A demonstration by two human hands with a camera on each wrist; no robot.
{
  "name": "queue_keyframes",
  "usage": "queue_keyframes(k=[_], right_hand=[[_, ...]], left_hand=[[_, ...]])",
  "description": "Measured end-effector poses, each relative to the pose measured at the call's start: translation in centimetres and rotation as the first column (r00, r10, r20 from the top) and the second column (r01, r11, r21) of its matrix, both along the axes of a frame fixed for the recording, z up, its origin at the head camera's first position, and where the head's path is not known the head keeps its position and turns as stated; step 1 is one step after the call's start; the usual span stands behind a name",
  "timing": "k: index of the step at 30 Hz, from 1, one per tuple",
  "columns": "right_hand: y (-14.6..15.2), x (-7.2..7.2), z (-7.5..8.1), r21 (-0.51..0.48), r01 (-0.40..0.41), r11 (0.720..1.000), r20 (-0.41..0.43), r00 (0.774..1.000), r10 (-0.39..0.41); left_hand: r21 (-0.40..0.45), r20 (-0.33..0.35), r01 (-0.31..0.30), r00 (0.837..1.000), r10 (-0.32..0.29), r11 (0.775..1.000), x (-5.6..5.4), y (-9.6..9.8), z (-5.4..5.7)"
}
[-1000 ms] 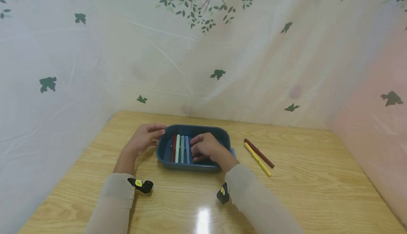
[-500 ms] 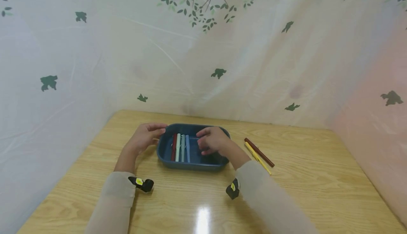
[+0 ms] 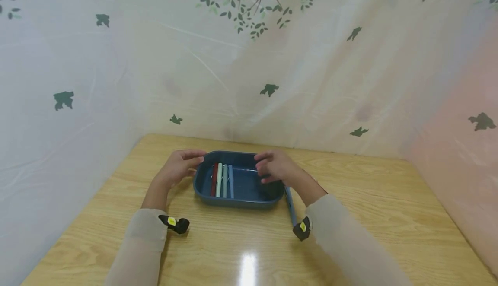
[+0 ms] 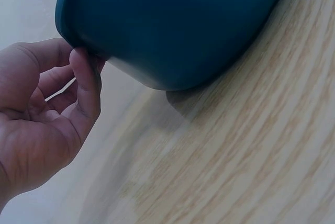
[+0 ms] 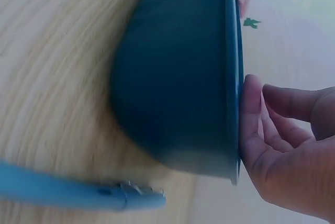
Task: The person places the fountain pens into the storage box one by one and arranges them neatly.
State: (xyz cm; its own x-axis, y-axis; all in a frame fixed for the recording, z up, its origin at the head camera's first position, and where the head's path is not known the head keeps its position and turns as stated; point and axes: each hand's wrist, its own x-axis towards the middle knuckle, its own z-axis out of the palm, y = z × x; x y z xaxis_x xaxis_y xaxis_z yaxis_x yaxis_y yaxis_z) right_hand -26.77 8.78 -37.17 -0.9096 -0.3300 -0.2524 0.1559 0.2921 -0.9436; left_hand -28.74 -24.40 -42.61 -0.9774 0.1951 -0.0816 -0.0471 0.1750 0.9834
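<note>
At the frame's centre, a blue tray (image 3: 250, 185) holds four pens (image 3: 225, 181), the relaxed left grip (image 3: 177, 167) touching it at left, the right grip (image 3: 277, 166), loosely bent and holding nothing, above its right end, and a slate-blue pen (image 3: 290, 207) beside it on the counter (image 3: 218, 247).

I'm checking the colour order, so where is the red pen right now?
In the head view, the red pen lies inside the blue tray, leftmost in the row, beside the pale green pen.
</note>
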Motion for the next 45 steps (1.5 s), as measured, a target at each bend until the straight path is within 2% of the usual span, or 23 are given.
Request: queue_keyframes(k=[9,17,24,40,45], right_hand=[[3.5,0.2,0.6,0.049,0.005,0.999,-0.049,0.999,-0.003],[6.6,0.2,0.4,0.077,0.021,0.997,-0.076,0.997,-0.015],[9.3,0.8,0.5,0.111,0.025,0.993,-0.082,0.996,-0.016],[13.8,1.5,-1.1,0.204,0.038,0.978,-0.085,0.996,-0.021],[14.7,1.9,-1.6,0.252,0.042,0.967,-0.116,0.993,-0.012]], left_hand=[[-0.011,0.003,-0.002,1.0,0.002,1.0,0.0,0.1,0.1],[-0.017,0.002,-0.004,1.0,0.004,1.0,-0.1,0.1,0.0],[-0.014,0.001,-0.007,1.0,0.007,1.0,0.0,0.2,0.2],[-0.017,0.008,-0.007,1.0,0.008,1.0,-0.2,-0.2,-0.2],[-0.023,0.003,-0.006,1.0,0.006,1.0,-0.1,-0.2,-0.3]])
